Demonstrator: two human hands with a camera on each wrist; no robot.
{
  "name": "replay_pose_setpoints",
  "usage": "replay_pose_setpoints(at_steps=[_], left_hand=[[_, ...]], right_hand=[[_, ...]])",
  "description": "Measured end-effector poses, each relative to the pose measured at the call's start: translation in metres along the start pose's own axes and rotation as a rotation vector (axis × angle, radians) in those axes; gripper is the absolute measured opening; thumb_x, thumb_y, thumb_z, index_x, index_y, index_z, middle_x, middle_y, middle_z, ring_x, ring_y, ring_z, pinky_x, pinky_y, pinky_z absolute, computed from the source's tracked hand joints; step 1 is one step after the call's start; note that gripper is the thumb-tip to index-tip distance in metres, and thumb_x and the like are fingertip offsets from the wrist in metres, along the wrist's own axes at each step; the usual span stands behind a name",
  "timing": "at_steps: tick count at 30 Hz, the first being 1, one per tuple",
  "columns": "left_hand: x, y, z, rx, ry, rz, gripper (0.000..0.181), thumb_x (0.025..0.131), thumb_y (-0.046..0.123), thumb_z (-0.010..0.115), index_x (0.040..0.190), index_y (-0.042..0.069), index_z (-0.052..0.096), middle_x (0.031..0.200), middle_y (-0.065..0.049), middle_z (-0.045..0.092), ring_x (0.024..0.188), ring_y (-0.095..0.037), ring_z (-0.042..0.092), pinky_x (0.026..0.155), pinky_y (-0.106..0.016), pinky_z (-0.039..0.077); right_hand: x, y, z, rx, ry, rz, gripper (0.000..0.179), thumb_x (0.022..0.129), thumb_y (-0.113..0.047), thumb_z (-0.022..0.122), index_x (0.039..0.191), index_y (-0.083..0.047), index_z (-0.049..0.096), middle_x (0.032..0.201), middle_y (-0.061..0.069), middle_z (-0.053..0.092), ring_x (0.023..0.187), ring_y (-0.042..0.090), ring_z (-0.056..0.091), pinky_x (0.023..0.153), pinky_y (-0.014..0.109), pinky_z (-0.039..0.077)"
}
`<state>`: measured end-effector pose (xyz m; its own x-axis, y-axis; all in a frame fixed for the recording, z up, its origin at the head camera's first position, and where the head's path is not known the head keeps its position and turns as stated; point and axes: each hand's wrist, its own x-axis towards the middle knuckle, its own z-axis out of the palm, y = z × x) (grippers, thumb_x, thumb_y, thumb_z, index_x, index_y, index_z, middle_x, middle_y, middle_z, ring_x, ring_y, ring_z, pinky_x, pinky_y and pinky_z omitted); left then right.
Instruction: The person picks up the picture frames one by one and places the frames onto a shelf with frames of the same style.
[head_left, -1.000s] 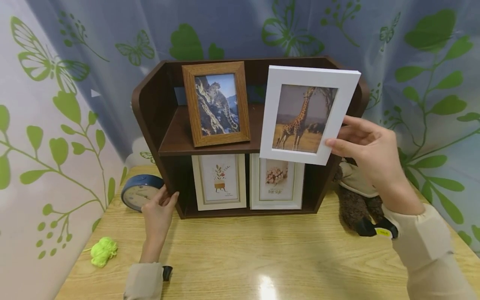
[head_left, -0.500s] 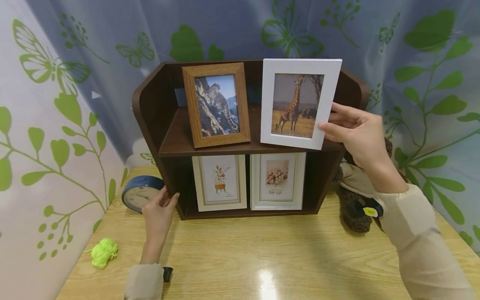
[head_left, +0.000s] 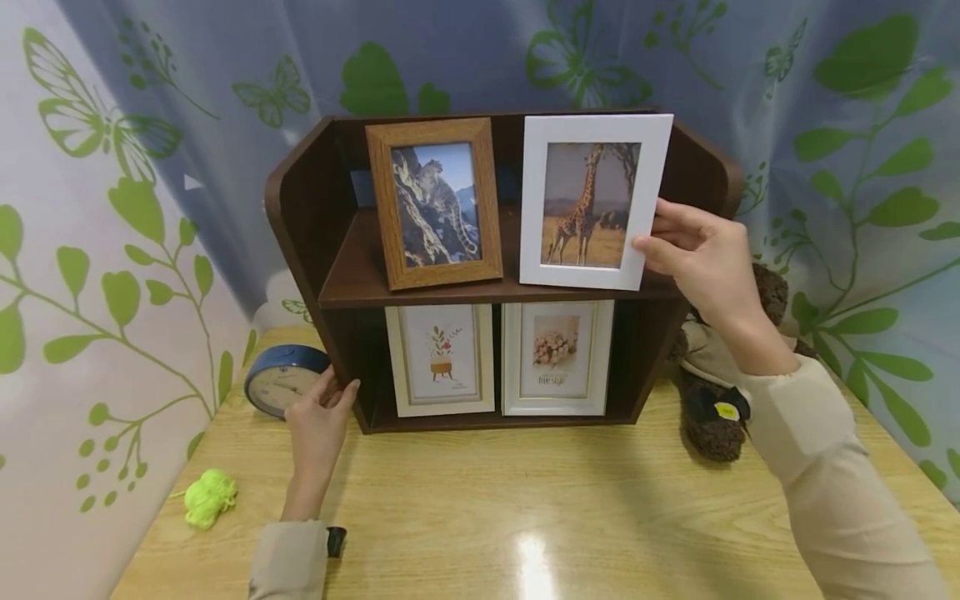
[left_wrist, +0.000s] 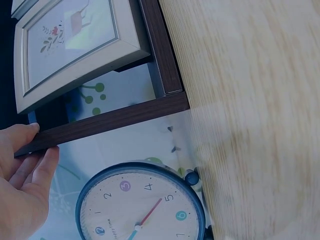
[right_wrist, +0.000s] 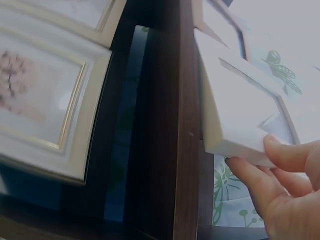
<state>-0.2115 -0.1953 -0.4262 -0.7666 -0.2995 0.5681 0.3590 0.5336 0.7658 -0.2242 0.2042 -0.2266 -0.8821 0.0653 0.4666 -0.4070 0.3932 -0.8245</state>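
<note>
My right hand (head_left: 708,262) pinches the right edge of a white picture frame (head_left: 656,158) with a giraffe photo, thumb in front and fingers behind. In the right wrist view the bottom of this white frame (right_wrist: 215,120) is at the upper shelf's front edge. Beside it on that shelf a brown wooden picture frame (head_left: 378,192) with a leopard photo leans upright. My left hand (head_left: 318,425) grips the left side panel of the dark brown shelf (head_left: 420,296), low down; in the left wrist view the thumb and fingers lie on either side of the panel (left_wrist: 115,120).
Two cream picture frames, one with a plant print (head_left: 402,400) and one with a flower print (head_left: 510,392), stand on the lower level. A blue clock (head_left: 281,383) is left of the shelf, green yarn (head_left: 210,498) nearer on the table (head_left: 450,517). A brown plush toy (head_left: 712,433) sits right.
My right hand has carried the white frame left and back, from in front of the shelf to the upper level, and straightened it. My left hand has stayed on the side panel.
</note>
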Motion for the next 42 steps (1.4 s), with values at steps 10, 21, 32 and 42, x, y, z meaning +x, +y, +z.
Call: replay_pose_setpoints(at_steps=[10,21,32,42], left_hand=[[0.001,0.001,0.0,0.005,0.002,-0.003,0.032,0.082,-0.006,0.069,0.112,-0.013,0.063,0.097,-0.032,0.066,0.086,-0.043,0.067,0.068,0.003,0.042],[0.001,0.001,-0.001,0.025,0.005,-0.015,0.032,0.082,-0.005,0.07,0.112,-0.014,0.063,0.096,-0.033,0.066,0.085,-0.043,0.067,0.068,0.004,0.041],[0.0,0.001,-0.001,0.034,0.005,-0.011,0.033,0.082,-0.005,0.07,0.112,-0.014,0.063,0.098,-0.033,0.066,0.085,-0.044,0.067,0.068,0.004,0.041],[0.0,0.001,-0.001,0.035,0.004,0.005,0.032,0.082,-0.004,0.07,0.111,-0.014,0.063,0.096,-0.032,0.066,0.085,-0.043,0.067,0.068,0.003,0.042]], right_hand=[[0.007,0.006,0.007,-0.173,-0.019,-0.071,0.05,0.092,-0.011,0.062,0.139,-0.006,0.046,0.116,0.024,0.061,0.087,-0.011,0.057,0.07,0.005,0.049],[0.015,0.003,0.01,-0.295,-0.034,-0.023,0.05,0.093,-0.012,0.061,0.141,-0.008,0.045,0.118,0.024,0.062,0.106,0.031,0.062,0.074,0.011,0.052],[0.017,0.003,0.011,-0.293,-0.042,0.003,0.05,0.094,-0.015,0.06,0.141,-0.008,0.044,0.117,0.024,0.062,0.106,0.033,0.061,0.07,0.007,0.047],[0.015,0.006,0.012,-0.288,-0.04,0.016,0.05,0.096,-0.016,0.058,0.143,-0.007,0.043,0.121,0.022,0.06,0.111,0.032,0.059,0.091,0.042,0.05]])
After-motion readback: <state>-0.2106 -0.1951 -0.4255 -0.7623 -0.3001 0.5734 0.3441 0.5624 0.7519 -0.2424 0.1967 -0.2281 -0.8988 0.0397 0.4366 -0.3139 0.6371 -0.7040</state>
